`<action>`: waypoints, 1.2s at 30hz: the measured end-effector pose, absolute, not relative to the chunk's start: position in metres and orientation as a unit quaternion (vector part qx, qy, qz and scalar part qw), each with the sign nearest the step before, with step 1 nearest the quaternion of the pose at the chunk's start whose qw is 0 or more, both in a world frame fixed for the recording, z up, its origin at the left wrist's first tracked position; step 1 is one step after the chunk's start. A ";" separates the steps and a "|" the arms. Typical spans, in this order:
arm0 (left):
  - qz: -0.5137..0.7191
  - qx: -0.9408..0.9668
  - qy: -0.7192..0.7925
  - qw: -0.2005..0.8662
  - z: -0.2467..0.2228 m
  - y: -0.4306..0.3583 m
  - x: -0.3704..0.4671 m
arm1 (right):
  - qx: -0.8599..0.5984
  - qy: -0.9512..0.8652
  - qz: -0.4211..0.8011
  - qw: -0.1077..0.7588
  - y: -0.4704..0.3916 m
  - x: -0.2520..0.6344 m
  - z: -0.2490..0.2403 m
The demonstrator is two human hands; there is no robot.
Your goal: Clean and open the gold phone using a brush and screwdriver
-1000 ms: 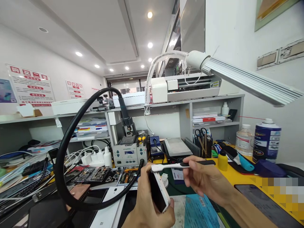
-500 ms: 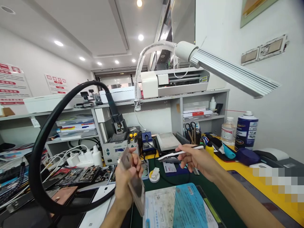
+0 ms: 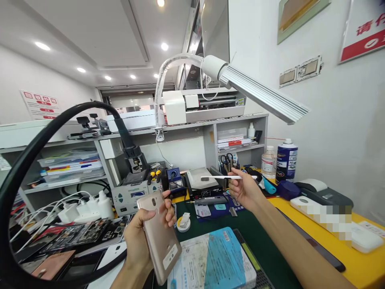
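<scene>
Landmark: blue-and-white box (image 3: 230, 257) lying on the green mat (image 3: 278, 261). Left hand (image 3: 136, 237) clamped on gold phone (image 3: 161, 235), thumb on its back, fingers around the far edge; phone tilted, back facing camera, in front of the box's left edge in view; can't tell if they touch. Right hand (image 3: 248, 190) pinches a white brush (image 3: 224, 177) by the handle, beyond the box, bristle end pointing left, clear of the phone. Hands well apart. Small round tub (image 3: 183, 226) just past the box's far left corner. Grey station (image 3: 130, 198) farther back, left of the box; circuit boards (image 3: 81, 237) well left of it. Spray can (image 3: 286, 162) on yellow table (image 3: 357, 277), far back and right of the box.
</scene>
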State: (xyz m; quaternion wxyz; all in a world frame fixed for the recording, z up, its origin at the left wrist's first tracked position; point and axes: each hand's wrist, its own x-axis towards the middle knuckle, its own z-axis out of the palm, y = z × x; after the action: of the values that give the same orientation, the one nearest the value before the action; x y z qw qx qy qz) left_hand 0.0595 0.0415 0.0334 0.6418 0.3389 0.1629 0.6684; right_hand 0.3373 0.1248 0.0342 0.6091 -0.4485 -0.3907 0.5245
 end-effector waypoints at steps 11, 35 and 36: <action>0.667 0.326 0.164 0.649 0.036 0.043 0.060 | -0.495 -0.490 0.579 0.423 0.128 0.331 0.021; 0.664 0.351 0.134 0.646 0.033 0.030 0.064 | -0.571 -0.793 0.081 0.197 0.136 0.329 -0.001; 0.666 0.361 0.131 0.639 0.031 0.031 0.065 | -0.560 -0.803 0.065 0.192 0.138 0.324 -0.001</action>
State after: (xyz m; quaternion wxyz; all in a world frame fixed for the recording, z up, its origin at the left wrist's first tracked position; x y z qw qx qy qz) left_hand 0.0650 0.0307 0.0314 0.6393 0.3611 0.1312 0.6661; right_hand 0.3244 0.1384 -0.0010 0.1918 -0.5598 -0.8035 0.0653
